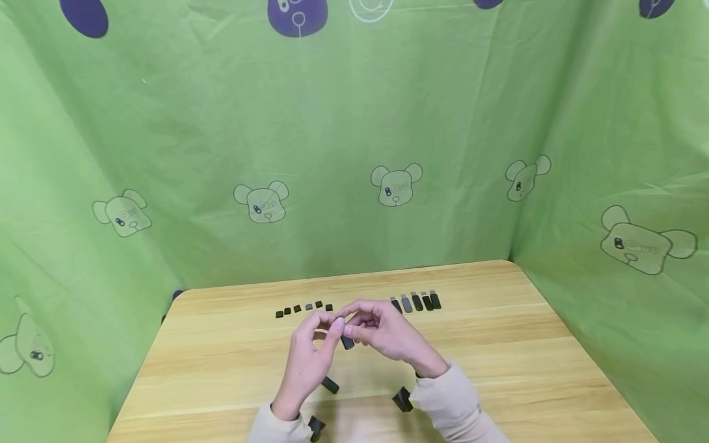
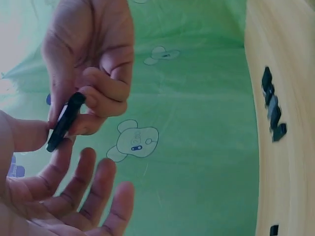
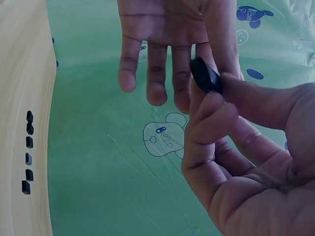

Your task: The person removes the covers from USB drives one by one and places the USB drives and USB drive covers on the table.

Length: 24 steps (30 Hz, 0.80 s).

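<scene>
A black USB flash drive [image 1: 347, 342] is held up between both hands above the middle of the table. My left hand [image 1: 307, 363] pinches one end between thumb and index finger; in the left wrist view its other fingers [image 2: 101, 196] spread loosely. With curled fingers and thumb, my right hand [image 1: 390, 332] grips the other end of the drive [image 2: 65, 121]. Whether a cap is on its end cannot be told, as the fingertips cover it. Another black flash drive [image 1: 330, 385] lies on the table beside the left wrist.
Small caps [image 1: 297, 308], mostly black, form a row at the back left of the wooden table [image 1: 221, 369]. Several flash drives [image 1: 416, 301] with bare connectors line up at the back right. A green printed curtain [image 1: 332, 123] surrounds the table. Black wrist-worn devices [image 1: 402, 400] hang beneath the sleeves.
</scene>
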Tool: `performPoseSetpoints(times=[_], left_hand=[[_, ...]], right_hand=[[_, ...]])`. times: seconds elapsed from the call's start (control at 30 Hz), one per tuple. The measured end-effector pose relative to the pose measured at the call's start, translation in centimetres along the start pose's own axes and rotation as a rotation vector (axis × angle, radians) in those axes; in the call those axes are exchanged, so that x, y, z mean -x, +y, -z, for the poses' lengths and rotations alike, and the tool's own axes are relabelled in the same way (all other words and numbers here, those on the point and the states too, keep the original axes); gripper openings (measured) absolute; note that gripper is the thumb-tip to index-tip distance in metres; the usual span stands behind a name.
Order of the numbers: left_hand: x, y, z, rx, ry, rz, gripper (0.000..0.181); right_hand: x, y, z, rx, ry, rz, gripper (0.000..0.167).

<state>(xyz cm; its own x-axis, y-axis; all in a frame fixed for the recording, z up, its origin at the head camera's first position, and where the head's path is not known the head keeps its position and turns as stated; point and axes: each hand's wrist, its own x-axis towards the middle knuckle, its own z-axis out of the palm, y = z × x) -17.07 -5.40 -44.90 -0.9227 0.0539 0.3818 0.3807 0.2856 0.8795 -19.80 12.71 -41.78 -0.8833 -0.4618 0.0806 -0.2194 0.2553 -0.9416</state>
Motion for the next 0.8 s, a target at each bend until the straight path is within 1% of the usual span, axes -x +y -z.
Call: performPoseSetpoints(times=[0.07,0.17,0.3,0.4,0.47,0.57,0.67,0.73,0.8], left_hand=[[-0.02,0.01,0.09,0.028,-0.017,0.051,0.012],[0.02,0.02,0.23,0.054,-0.030,0.072,0.013],[0.15,0.10,0.27,0.084,-0.012,0.051,0.014],[0.22,0.25,0.22,0.101,0.014,0.040,0.014],[0.24,0.36,0.19,0.101,0.024,0.044,0.014],[0.29,0.38,0.16,0.077,0.019,0.054,0.014],[0.31,0.31,0.13,0.051,0.007,0.058,0.015],[0.34,0.29,0.11,0.039,0.014,0.051,0.016],[0.40,0.29,0.06,0.035,0.035,0.043,0.016]], right_hand=[[0.06,0.00,-0.07,0.010,-0.002,-0.002,0.026],[0.12,0.02,-0.23,0.023,-0.011,-0.016,0.022],[0.19,0.05,-0.37,0.066,-0.033,-0.014,0.018],[0.21,0.08,-0.38,0.110,-0.052,0.030,0.016],[0.26,0.02,-0.35,0.134,-0.061,0.064,0.016],[0.41,-0.04,-0.31,0.146,-0.068,0.099,0.016],[0.51,-0.15,-0.33,0.160,-0.063,0.107,0.016],[0.54,-0.20,-0.42,0.171,-0.062,0.101,0.016],[0.56,-0.25,-0.54,0.181,-0.059,0.093,0.016]])
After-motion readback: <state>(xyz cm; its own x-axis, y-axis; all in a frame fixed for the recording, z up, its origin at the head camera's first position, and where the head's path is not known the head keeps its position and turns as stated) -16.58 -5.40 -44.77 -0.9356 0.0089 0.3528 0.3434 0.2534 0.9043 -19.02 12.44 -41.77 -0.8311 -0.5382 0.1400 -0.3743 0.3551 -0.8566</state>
